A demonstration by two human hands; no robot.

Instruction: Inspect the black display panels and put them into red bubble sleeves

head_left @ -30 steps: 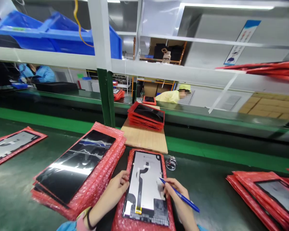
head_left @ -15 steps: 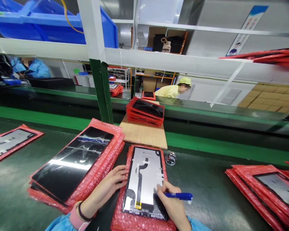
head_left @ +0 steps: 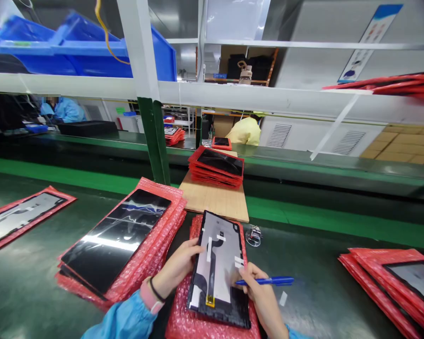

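A display panel (head_left: 221, 263) lies back side up, silver with a black flex cable, over a red bubble-wrap sheet (head_left: 187, 320). Its far end is tilted up off the wrap. My left hand (head_left: 178, 266) grips the panel's left edge with curled fingers. My right hand (head_left: 259, 294) rests at the panel's right edge, closed on a blue pen (head_left: 268, 281) that points left at the panel. A small white scrap (head_left: 283, 298) lies on the belt just right of my right hand.
A stack of red bubble-wrapped panels (head_left: 123, 240) lies to the left, others at far left (head_left: 21, 219) and right (head_left: 399, 282). A wooden board (head_left: 217, 200) carries a red stack (head_left: 217, 167). A small clear object (head_left: 253, 235) sits on the belt. People work beyond the line.
The panel has been lifted and tilted off the bubble wrap by my left hand. The pen swung from slanted to level. A white scrap now lies on the belt.
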